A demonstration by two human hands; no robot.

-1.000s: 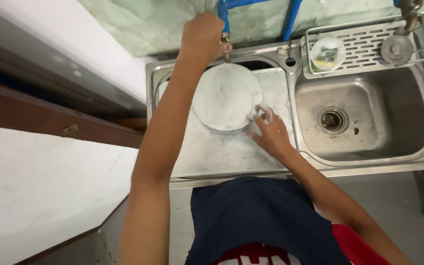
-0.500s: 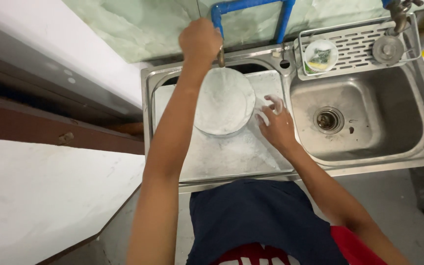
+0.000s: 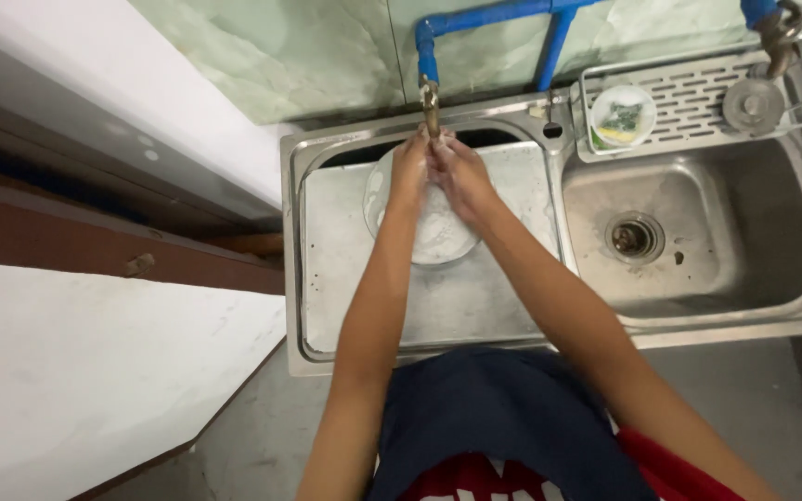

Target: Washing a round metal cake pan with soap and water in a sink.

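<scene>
Far left of the frame, a pale countertop (image 3: 67, 390) fills the lower corner, with a dark brown ledge (image 3: 95, 250) running diagonally above it. Moving toward centre, the steel sink (image 3: 327, 306) begins, its left section a flat drainboard where a round, soapy white plate (image 3: 438, 232) lies flat, right under the tap so anything running off the hands lands on it.

Now the hands. The left hand (image 3: 408, 172) is up at upper centre, directly beneath the brass tap (image 3: 431, 104) that drops from the blue pipe (image 3: 485, 19). The right hand (image 3: 461, 176) is pressed against it, palm to palm by the look of it, both held above the plate's far edge. The fingers of both are loosely curled over one another and grasp no object; whether water is running, I cannot tell.

Further right, the deep basin (image 3: 744, 250) sits with its round drain (image 3: 635, 237) exposed. Above it in the upper right, a slotted steel rack (image 3: 689, 93) bridges the basin's back edge, keeping a small white dish with a green scrubber (image 3: 622, 116) and a round metal lid (image 3: 752, 104) within reach and draining into the sink.
</scene>
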